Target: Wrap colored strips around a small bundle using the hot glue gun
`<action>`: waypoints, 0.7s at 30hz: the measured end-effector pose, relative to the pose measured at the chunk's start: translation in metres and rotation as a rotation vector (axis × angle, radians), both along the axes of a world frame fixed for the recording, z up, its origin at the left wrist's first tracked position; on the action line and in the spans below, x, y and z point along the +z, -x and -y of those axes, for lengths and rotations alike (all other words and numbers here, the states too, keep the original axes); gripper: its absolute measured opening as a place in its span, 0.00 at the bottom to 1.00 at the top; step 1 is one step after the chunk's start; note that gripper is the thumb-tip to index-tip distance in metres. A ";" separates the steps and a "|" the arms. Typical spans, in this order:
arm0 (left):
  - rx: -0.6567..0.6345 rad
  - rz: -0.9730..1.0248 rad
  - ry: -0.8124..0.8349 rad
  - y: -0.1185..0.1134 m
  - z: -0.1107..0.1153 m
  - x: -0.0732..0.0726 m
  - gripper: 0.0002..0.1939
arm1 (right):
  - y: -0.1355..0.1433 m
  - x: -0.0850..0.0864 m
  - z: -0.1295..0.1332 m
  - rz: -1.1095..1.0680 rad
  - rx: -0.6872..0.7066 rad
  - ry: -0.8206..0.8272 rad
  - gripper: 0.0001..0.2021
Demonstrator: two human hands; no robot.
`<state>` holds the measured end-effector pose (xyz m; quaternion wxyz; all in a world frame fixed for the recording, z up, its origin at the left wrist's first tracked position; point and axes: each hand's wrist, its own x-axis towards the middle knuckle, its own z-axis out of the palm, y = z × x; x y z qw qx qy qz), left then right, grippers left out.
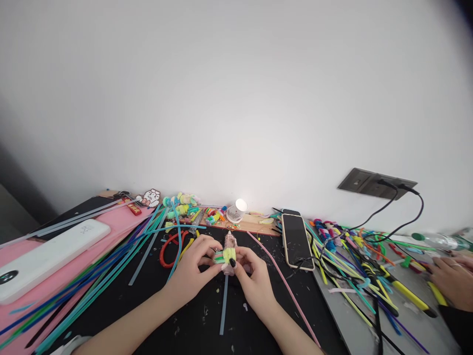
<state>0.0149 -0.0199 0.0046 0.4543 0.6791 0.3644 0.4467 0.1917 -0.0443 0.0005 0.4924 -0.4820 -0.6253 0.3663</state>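
Note:
Between my hands, above the black tabletop [199, 315], is a small figure made of fuzzy pipe cleaners [229, 252], pale pink at the top with yellow, green and white parts and a black spot. My left hand [195, 266] pinches its left side near the green and white banding. The fingers of my right hand [253, 281] grip it from the right, the thumb by the black spot. Below it lies a grey-blue pipe cleaner [223, 308]; whether it joins the figure I cannot tell. Red-handled scissors [163, 254] rest left of my left hand.
Bundled pipe cleaners [111, 271] and a white device [55, 256] lie left. By the wall stands a paper cup [235, 212]. At right are a phone [296, 241], yellow-and-black pliers [406, 295], cables from a wall socket [377, 183], and another person's hand [451, 276].

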 end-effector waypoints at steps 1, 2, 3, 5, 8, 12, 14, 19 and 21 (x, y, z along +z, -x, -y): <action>-0.001 0.004 0.012 0.000 0.000 0.000 0.08 | 0.000 0.000 0.000 -0.001 0.001 -0.001 0.09; -0.003 0.003 0.025 -0.001 0.000 0.000 0.08 | 0.000 0.000 0.000 -0.002 0.002 -0.003 0.09; -0.005 0.000 0.038 -0.001 0.000 0.000 0.08 | -0.001 0.001 -0.001 -0.005 0.002 -0.007 0.09; -0.012 -0.014 0.057 -0.001 0.000 0.000 0.08 | -0.001 0.002 0.000 -0.007 0.000 -0.013 0.09; -0.055 -0.009 0.091 -0.002 0.000 0.004 0.08 | -0.001 0.003 0.000 -0.001 0.001 -0.009 0.09; -0.121 0.042 0.152 -0.002 0.002 0.009 0.08 | -0.001 0.001 0.000 0.002 0.014 0.007 0.09; -0.119 0.042 0.157 -0.002 0.002 0.010 0.08 | -0.001 0.000 -0.001 0.009 0.020 0.006 0.09; -0.048 0.041 0.137 -0.001 0.000 0.002 0.09 | -0.005 0.001 0.000 0.140 0.033 -0.072 0.14; 0.018 0.067 0.158 -0.001 -0.002 0.000 0.10 | -0.008 0.001 0.000 0.236 0.022 -0.145 0.21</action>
